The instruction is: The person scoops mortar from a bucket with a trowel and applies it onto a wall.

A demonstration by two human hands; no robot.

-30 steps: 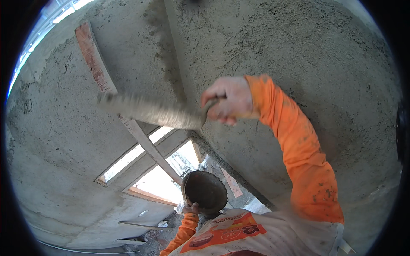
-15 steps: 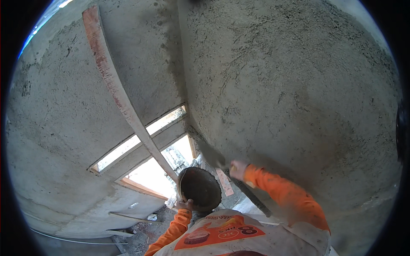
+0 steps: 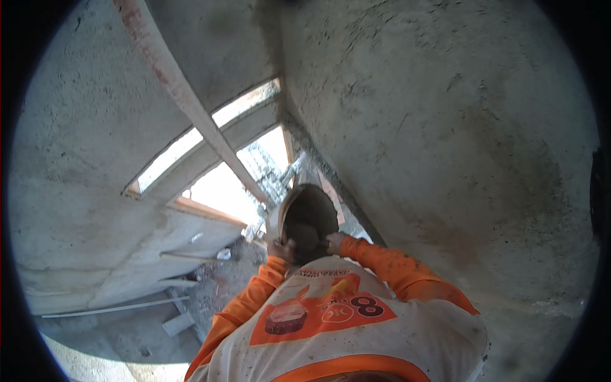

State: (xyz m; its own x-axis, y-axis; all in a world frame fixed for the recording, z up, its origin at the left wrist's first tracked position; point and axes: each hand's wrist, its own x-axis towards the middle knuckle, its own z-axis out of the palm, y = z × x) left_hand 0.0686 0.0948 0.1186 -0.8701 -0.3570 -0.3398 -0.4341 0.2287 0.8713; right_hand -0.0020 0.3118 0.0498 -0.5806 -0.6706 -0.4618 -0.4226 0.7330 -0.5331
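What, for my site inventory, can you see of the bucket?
The bucket, held before the chest, has a dark interior, a rounded rim and a paler outer wall, material unclear. Its mouth faces the camera. The left hand grips its left rim; the right hand is at the right side, contact unclear. A greyish shape inside is too dim to identify.

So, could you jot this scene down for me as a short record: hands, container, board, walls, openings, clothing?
Left hand: grips the rim of the container
Right hand: at the container's right side; its grip is unclear
Container: bucket-like, dark inside, mouth visible; contents hard to make out
Board: long, reddish toward its upper end, crossing the openings
Walls: grey, meeting in a corner
Openings: bright; one narrow, one larger
Clothing: orange sleeves, pale printed top
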